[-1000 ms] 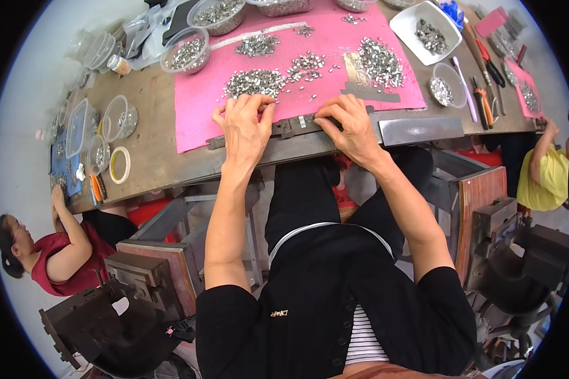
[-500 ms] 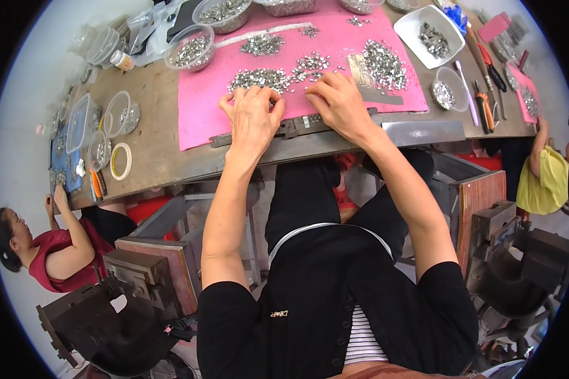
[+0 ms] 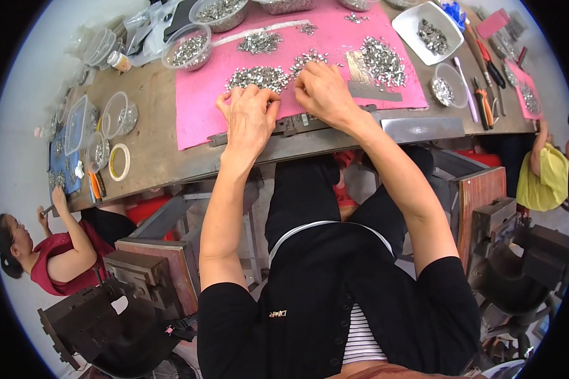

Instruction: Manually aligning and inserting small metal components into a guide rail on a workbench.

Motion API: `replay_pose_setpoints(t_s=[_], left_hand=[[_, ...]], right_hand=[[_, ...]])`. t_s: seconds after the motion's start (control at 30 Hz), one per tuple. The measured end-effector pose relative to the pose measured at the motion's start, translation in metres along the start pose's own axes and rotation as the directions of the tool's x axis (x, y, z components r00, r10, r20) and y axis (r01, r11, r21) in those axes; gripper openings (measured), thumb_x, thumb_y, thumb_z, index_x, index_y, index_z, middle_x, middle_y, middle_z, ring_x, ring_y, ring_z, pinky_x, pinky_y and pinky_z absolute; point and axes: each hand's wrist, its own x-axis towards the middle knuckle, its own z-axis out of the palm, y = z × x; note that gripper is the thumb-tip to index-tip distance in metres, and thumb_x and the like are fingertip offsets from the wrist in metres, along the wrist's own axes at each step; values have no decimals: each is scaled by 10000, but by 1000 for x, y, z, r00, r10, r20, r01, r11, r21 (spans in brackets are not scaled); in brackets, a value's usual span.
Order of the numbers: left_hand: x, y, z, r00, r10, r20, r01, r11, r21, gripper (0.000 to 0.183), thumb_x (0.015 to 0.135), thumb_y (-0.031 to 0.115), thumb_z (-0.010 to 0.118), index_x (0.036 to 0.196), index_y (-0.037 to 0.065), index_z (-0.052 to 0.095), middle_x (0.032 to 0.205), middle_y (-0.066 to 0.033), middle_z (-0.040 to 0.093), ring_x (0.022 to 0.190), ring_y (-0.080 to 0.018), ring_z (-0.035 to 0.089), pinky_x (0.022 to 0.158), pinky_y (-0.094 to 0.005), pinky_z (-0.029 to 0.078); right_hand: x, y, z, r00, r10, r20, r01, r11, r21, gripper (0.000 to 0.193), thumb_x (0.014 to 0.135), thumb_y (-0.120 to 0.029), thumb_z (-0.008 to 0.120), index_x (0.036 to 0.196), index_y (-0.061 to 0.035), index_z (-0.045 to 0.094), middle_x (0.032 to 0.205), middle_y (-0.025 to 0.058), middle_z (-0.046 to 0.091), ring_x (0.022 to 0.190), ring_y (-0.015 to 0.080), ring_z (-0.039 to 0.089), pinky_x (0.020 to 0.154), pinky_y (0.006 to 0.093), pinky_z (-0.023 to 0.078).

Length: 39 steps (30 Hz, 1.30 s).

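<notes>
My left hand is over the near edge of the pink mat, beside a pile of small shiny metal pieces. Its fingers curl downward, and the fingertips are hidden, so what they hold cannot be made out. A little farther off, my right hand bends its fingers together at a smaller cluster of metal pieces. Its fingertips are hidden too. Below both hands, a narrow dark metal bar with small pieces set along it lies at the table's front edge.
A larger heap of metal pieces lies at right on the mat, near a flat grey strip. Round tubs, a white tray, pliers and a tape roll surround it. Co-workers sit at both sides.
My right hand has moved left and away from me, from above the bar's right part to the small cluster. My left hand has hardly shifted.
</notes>
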Motion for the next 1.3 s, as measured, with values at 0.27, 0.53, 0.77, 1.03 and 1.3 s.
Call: replay_pose_setpoints(t_s=[0.27, 0.53, 0.77, 1.03, 1.3], left_hand=[[2, -3, -2, 998, 3, 63, 0, 999, -50, 29, 843, 148, 740, 864, 133, 726, 834, -21, 634, 904, -247, 579, 974, -498, 315], [-7, 44, 8, 989, 146, -7, -142, 951, -274, 70, 869, 101, 708, 931, 105, 676, 888, -43, 623, 919, -252, 582, 983, -464, 339], [-13, 59, 25, 986, 154, -71, -168, 941, -293, 96, 865, 55, 711, 944, 68, 658, 933, -55, 638, 902, -253, 593, 949, -410, 357], [-14, 61, 27, 982, 177, -62, -187, 950, -251, 131, 841, 58, 738, 951, 61, 667, 958, -60, 657, 921, -253, 609, 950, -418, 378], [-16, 52, 30, 982, 174, -73, -189, 917, -350, 165, 849, 46, 723, 1005, 50, 667, 931, -88, 650, 920, -296, 619, 1054, -521, 396]], right_hand=[[-34, 32, -48, 986, 152, 69, -160, 978, 134, 81, 843, -105, 676, 828, -26, 667, 836, 120, 603, 826, 308, 607, 783, 430, 450], [-40, 39, -61, 964, 212, 159, -247, 937, 246, 114, 877, -89, 701, 935, 9, 702, 852, 142, 616, 781, 306, 633, 708, 406, 503], [-40, 38, -53, 985, 148, 86, -161, 974, 159, 113, 824, -84, 703, 878, 15, 694, 843, 158, 626, 796, 353, 642, 726, 444, 516], [-45, 34, -51, 981, 178, 80, -191, 961, 200, 77, 801, -61, 691, 841, 0, 665, 835, 135, 619, 797, 320, 624, 751, 424, 477], [-61, 3, -57, 1000, 22, -2, -21, 966, 259, 163, 779, 4, 714, 910, -32, 625, 879, 85, 598, 852, 269, 593, 774, 381, 435]])
